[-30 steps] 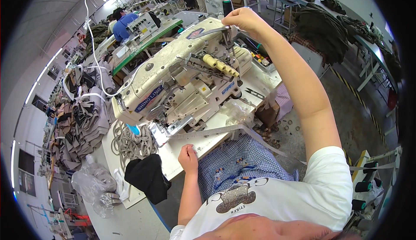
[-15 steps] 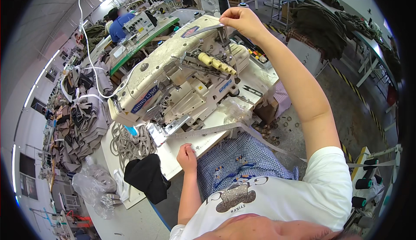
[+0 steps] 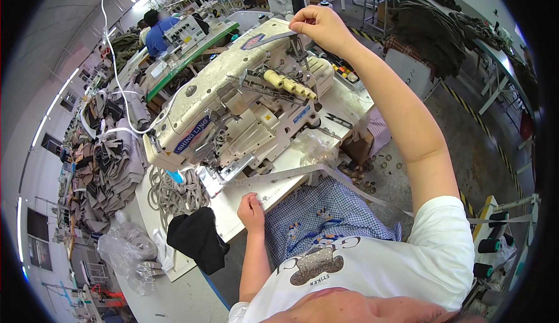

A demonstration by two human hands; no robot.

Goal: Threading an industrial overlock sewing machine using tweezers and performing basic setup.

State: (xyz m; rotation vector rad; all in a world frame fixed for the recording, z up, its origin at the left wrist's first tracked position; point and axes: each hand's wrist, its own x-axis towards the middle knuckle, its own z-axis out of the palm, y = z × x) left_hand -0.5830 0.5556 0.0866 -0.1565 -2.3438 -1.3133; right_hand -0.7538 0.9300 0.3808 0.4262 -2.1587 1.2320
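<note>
A cream industrial sewing machine (image 3: 204, 90) stands on a white table in front of me. My right hand (image 3: 320, 27) reaches up to its far top end, thumb and fingers pinched together at the tip of a flat grey strip (image 3: 272, 39) lying along the machine's top. Whatever sits in the pinch is too small to make out. At the table's front edge, my left hand (image 3: 251, 211) rests curled closed, with nothing showing from it. Just beyond it, a long grey tape (image 3: 273, 177) runs from the needle area off to the right.
Coiled grey cord (image 3: 174, 190) and a black cloth (image 3: 198, 239) lie left of my left hand. Small scissors-like snips (image 3: 339, 121) and clear plastic (image 3: 314, 148) lie on the table's right. Thread cones (image 3: 488, 246) stand at far right. Grey fabric is piled at left.
The right hand has shifted very slightly left and up in the picture, still pinched at the machine's top. My left hand stays put.
</note>
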